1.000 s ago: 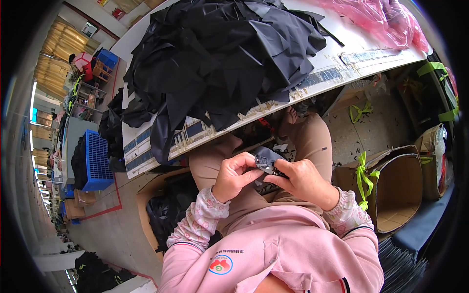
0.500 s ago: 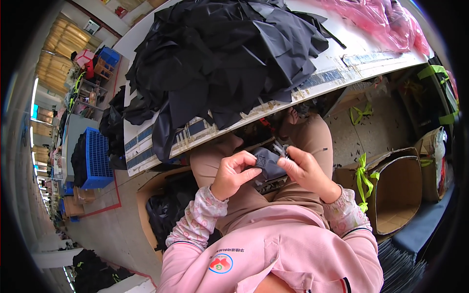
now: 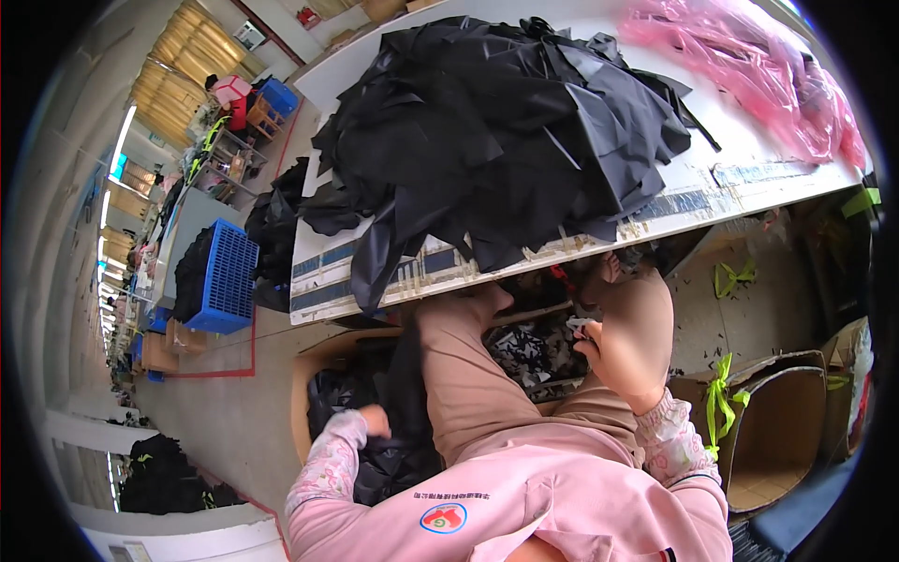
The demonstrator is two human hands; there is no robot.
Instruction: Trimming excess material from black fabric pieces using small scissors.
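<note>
My left hand point(image 3: 376, 421) is low on the left, over a cardboard box point(image 3: 302, 379) of black fabric pieces point(image 3: 401, 464). Its fingers are mostly hidden and blurred, so whether it grips anything does not show. A dark strip of cloth point(image 3: 405, 375) hangs beside my left thigh. Above my right knee, my right hand point(image 3: 626, 361) is closed around a small silvery tool point(image 3: 581, 328), perhaps thread snips; only its tip shows. Between my legs sits a container of black and white scraps point(image 3: 534, 354).
A white table point(image 3: 749, 192) ahead bears a large heap of black fabric point(image 3: 496, 140) and pink plastic wrapping point(image 3: 749, 75). An open carton point(image 3: 775, 440) with a yellow-green ribbon point(image 3: 719, 403) stands at right. On the left are a blue crate point(image 3: 225, 276) and another person point(image 3: 231, 94).
My left hand has left the small dark piece it held before my lap and moved down-left to the box. The dark piece is gone from between my hands. My right hand still holds the tool.
</note>
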